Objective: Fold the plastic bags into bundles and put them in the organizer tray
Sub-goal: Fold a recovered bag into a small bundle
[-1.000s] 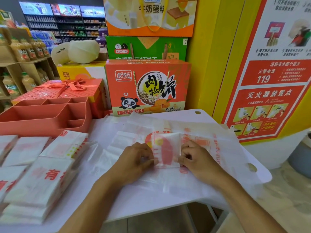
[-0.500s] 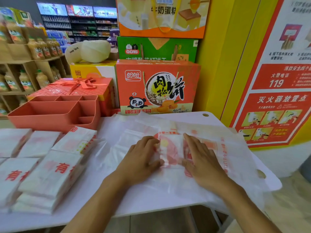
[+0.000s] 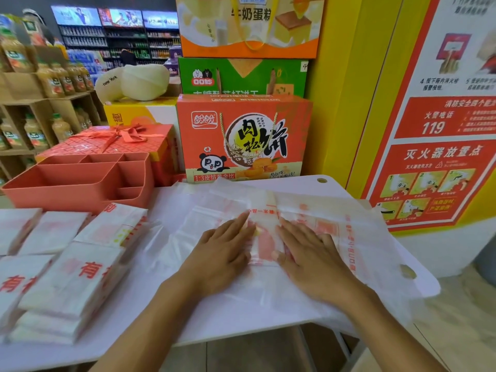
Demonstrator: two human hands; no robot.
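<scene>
A folded white plastic bag (image 3: 265,237) with red print lies on top of a spread pile of unfolded bags (image 3: 357,237) on the white table (image 3: 166,304). My left hand (image 3: 222,253) lies flat against the bundle's left side, fingers straight. My right hand (image 3: 308,253) presses flat on its right side, thumb on the bundle's lower edge. Neither hand grips it. The coral organizer tray (image 3: 77,183), with several compartments, stands at the table's back left; I see nothing in it.
Stacks of folded bags (image 3: 67,280) fill the table's left side. Behind the table stand an orange snack carton (image 3: 241,138), a red gift box (image 3: 112,140) and more cartons. A yellow wall with a fire poster (image 3: 434,146) is on the right. Shop shelves (image 3: 32,103) stand far left.
Both hands went from pinching the bundle's lower edges with curled fingers to lying flat along its sides, fingers stretched forward. The camera has moved closer and a little left.
</scene>
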